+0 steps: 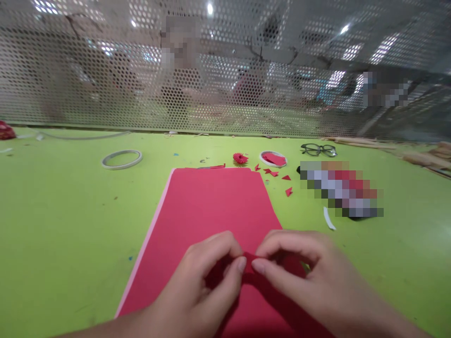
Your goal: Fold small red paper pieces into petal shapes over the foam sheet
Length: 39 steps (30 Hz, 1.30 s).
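Both hands pinch a small strip of red paper [249, 256] between thumbs and forefingers. My left hand [207, 277] grips its left end and my right hand [303, 267] its right end, the fingertips a short gap apart. Most of the strip is hidden by the fingers. Beneath lies a stack of large red paper sheets [211, 202], with a paler edge along its left side. Beyond the stack stand a pleated red paper rosette [240, 158] and a roll of white tape [261, 156] with red paper pieces inside its ring. Small folded red scraps [286, 178] lie nearby.
A larger tape ring [121, 160] lies at the left on the green table [63, 225]. At the right are eyeglasses [319, 149], a blurred-out object [338, 188] and a white strip [329, 218]. A perforated metal screen [141, 84] closes the back, with people behind it.
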Tool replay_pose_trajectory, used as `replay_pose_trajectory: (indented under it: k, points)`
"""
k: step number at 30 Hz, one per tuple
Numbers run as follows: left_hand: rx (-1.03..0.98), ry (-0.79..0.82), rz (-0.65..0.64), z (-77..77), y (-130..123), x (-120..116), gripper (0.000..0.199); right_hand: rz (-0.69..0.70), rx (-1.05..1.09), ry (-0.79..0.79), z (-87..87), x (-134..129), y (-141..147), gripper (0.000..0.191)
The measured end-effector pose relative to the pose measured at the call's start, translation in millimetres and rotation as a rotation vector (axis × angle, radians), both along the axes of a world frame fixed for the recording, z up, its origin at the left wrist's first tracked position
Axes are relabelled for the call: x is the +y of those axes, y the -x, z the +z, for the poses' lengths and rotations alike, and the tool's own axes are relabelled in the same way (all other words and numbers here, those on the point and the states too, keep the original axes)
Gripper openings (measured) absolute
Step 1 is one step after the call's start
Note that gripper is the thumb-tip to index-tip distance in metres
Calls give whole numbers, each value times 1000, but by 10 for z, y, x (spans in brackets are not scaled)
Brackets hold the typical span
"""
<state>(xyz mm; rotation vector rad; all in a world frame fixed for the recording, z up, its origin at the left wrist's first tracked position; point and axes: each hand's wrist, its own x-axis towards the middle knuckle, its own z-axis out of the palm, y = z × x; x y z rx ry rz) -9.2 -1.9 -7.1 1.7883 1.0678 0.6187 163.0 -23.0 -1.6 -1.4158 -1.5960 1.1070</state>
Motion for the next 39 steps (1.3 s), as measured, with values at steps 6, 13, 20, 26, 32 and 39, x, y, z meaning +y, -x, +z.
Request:
replay_pose_trajectory:
  k: [6,13,20,26,32,39]
  points:
    - [-30,-11,-85,-19,15,-9,22,-28,94,-2,5,-21,-32,16]
    - [-40,22,-166,-38,24,13,24,-20,92,47,13,-62,12,8]
    - [-35,-22,-179,-64,-28,18,21,1,85,-2,-26,-91,39,10]
    - [-54,-72,-171,-10,11,-11,26,-41,163,132,53,-125,68,7]
    - [-114,-68,-209,-40,48,-6,29,-40,85,94,70,-165,-5,9]
    - [-196,-206,-223,-107,47,3,33,-109,179,155,93,-160,6,7]
